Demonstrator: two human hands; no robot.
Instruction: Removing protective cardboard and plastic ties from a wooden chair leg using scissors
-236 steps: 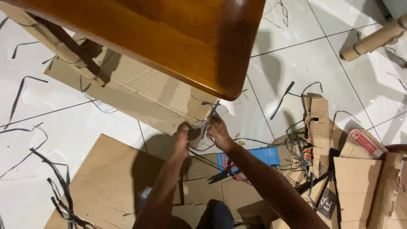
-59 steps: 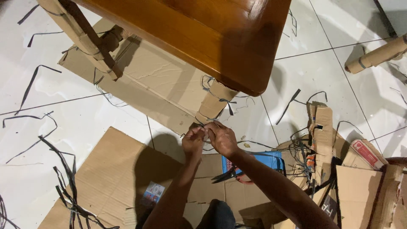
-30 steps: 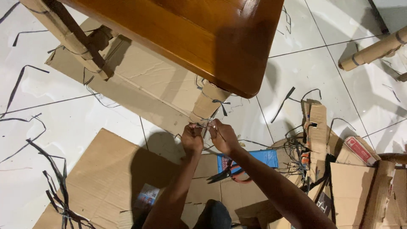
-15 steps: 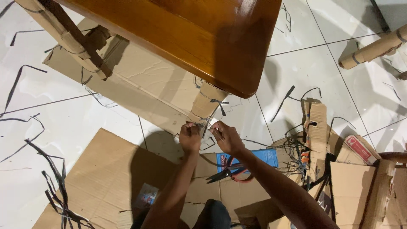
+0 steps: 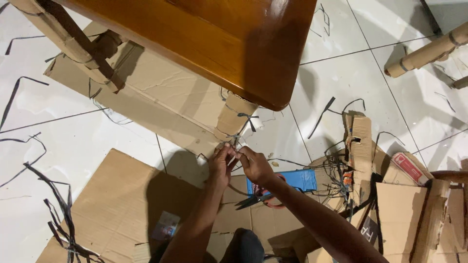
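Observation:
A brown wooden table [image 5: 214,34] stands over me, and its near leg [image 5: 233,117] is wrapped in cardboard and bound with thin dark strap. At the foot of that leg my left hand [image 5: 221,163] and my right hand [image 5: 254,164] meet, fingers pinched on the ends of a dark strap [image 5: 233,146] that circles the wrap. A second tied strap [image 5: 246,118] sits higher on the same leg. Just under my right forearm, red-handled scissors [image 5: 258,197] lie on a flat blue packet [image 5: 297,179].
Flattened cardboard sheets [image 5: 122,209] cover the white tiled floor under and before me. Loose black strap offcuts [image 5: 58,214] lie at the left. A heap of cardboard scraps [image 5: 380,185] rises at the right. Another cardboard-wrapped leg [image 5: 73,44] stands upper left, and a wrapped piece [image 5: 429,51] upper right.
My hands have come closer together at the leg's foot, from pulling the strap ends apart to pinching them at one spot. The view has shifted slightly.

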